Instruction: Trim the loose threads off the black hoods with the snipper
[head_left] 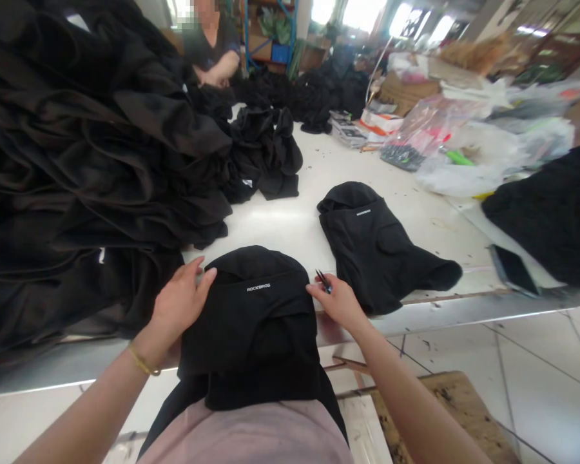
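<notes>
A black balaclava (256, 322) with a white logo lies at the near edge of the white table (290, 225), its lower part hanging toward my lap. My left hand (178, 303) rests on its left side, fingers together against the fabric. My right hand (336, 299) touches its right edge and pinches a small dark pair of snips (323, 280). A second black balaclava (377, 248) lies flat just to the right.
A tall heap of black garments (87, 167) fills the left. More black pieces (265, 154) lie mid-table. Plastic bags and boxes (444, 129) crowd the far right, black fabric (551, 212) at right. Another person (212, 45) sits at the far end.
</notes>
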{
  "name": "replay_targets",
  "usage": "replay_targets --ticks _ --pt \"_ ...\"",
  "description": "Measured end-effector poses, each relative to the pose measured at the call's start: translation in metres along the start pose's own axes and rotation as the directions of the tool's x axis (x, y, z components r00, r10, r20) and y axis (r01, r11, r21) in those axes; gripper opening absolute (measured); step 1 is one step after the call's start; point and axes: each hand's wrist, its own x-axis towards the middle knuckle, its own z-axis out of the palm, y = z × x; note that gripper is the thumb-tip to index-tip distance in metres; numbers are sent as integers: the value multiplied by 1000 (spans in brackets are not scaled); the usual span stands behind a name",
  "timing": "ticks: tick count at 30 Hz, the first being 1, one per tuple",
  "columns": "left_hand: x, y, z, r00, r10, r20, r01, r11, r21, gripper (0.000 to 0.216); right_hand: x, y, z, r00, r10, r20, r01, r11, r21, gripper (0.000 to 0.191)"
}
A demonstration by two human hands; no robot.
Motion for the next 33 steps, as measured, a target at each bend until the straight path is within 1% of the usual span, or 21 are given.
replay_targets --ticks 2,3,4,6,7,9,11,12,14,15,16,17,19,20,21,22,23,26,28,30,33 --pt "4 6 7 1000 3 -1 -3 992 126 50 -1 -6 9 999 -32 7 33 998 -62 18" --pt "7 8 10 1000 21 3 -21 989 144 46 -3 -9 14 999 -53 10 54 995 -82 15" --pt "8 11 11 999 46 9 -47 992 120 42 -5 -13 17 997 -76 13 76 992 -96 13" --pt "6 18 7 996 87 18 -86 995 -43 35 -13 -19 12 992 -125 18 127 986 -112 10" --pt "2 24 1 995 94 22 -90 984 -156 33 -18 -22 3 989 -142 39 145 984 -100 9" --pt "-11 40 -19 995 87 46 -62 922 -382 31 -31 -28 -32 984 -132 119 137 990 -27 9" --pt "-25 66 -45 989 98 114 -12 806 -592 27 -44 -36 -83 980 -27 196 13 997 76 12" --pt "-29 83 -58 979 121 166 26 728 -685 26 -48 -42 -112 992 34 125 -46 994 94 17" --pt "-24 126 -78 948 222 228 68 559 -827 24 -44 -54 -171 986 70 -150 -58 995 83 31" --pt "-14 150 -82 943 265 200 49 483 -874 24 -36 -60 -197 944 56 -326 -39 998 57 35" --pt "1 175 -82 943 300 147 7 423 -906 25 -22 -64 -220 879 14 -477 -12 1000 7 34" --pt "20 199 -76 944 321 72 -58 380 -923 25 -5 -67 -239 817 -75 -572 28 996 -90 30" --pt "67 242 -50 937 343 -73 -205 367 -908 25 37 -62 -261 717 -262 -646 42 942 -334 21" --pt "91 258 -31 936 332 -114 -253 412 -875 27 60 -54 -265 692 -333 -640 12 892 -452 21" --pt "113 270 -10 950 292 -106 -253 531 -808 28 82 -43 -264 692 -377 -616 -33 836 -548 23" --pt "133 279 12 966 257 -38 -210 689 -694 30 103 -29 -260 739 -381 -556 -62 782 -620 28" --pt "149 284 34 972 234 1 -178 742 -646 30 121 -12 -252 765 -369 -527 -65 770 -634 31" --pt "178 284 92 978 190 83 -115 829 -547 29 159 40 -220 828 -344 -443 -37 754 -655 32" --pt "188 279 119 980 162 120 -85 872 -482 31 172 69 -195 854 -364 -372 27 744 -668 33" --pt "195 274 135 979 141 147 -67 905 -419 32 178 91 -171 865 -401 -300 112 738 -665 35" --pt "202 271 143 974 144 172 -79 937 -341 31 183 114 -143 864 -439 -247 207 757 -620 38"
